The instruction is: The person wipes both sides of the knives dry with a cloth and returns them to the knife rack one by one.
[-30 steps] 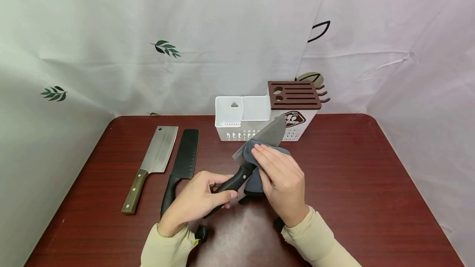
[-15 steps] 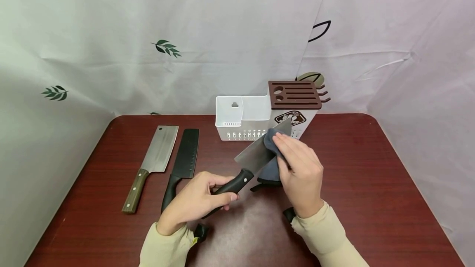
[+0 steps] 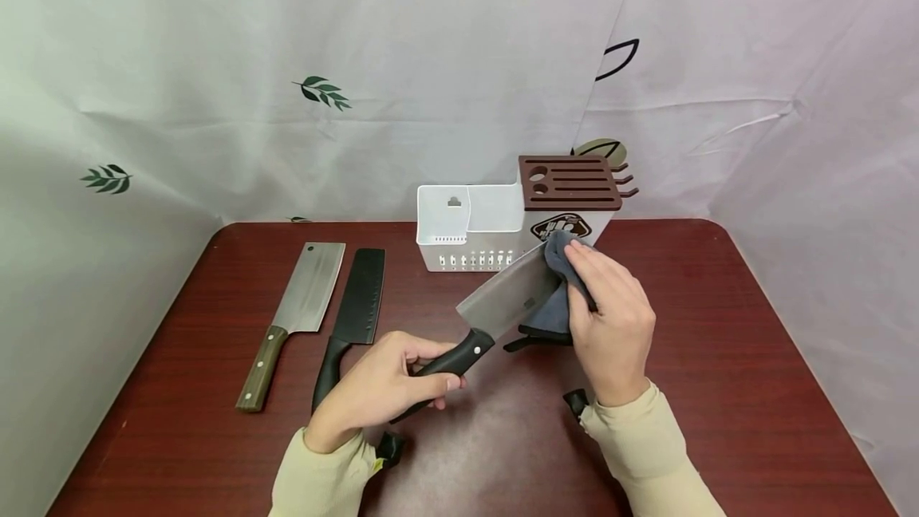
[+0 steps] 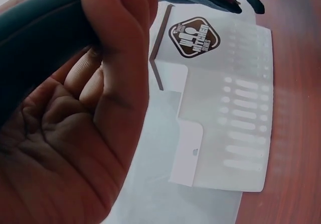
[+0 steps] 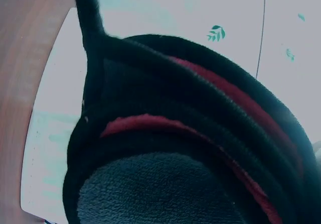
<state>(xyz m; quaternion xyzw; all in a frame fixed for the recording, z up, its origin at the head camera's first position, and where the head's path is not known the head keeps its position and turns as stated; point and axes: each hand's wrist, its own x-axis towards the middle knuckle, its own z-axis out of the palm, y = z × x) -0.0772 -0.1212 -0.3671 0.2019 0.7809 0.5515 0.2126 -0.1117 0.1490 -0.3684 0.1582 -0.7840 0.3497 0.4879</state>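
Note:
My left hand [image 3: 376,385] grips the black riveted handle of a kitchen knife [image 3: 506,291], whose broad steel blade slants up to the right above the table. With my right hand [image 3: 612,324] I pinch a folded grey-blue cloth [image 3: 551,316] over the blade's far end, so the tip is hidden. In the left wrist view, curled fingers wrap the dark handle [image 4: 40,30]. Dark edging and a red underside show on the cloth [image 5: 160,189] in the right wrist view, where it blocks sight of the blade.
A cleaver [image 3: 310,287] with a wooden handle and a black-bladed knife [image 3: 361,297] lie at the left. Behind my hands stands a white perforated holder [image 3: 467,254] with a brown slotted top [image 3: 572,183] and side hooks. White curtains enclose the red-brown table [image 3: 718,389].
My right hand has slid the cloth up and right along the blade, from near the handle to the tip end. The left hand and handle have hardly moved.

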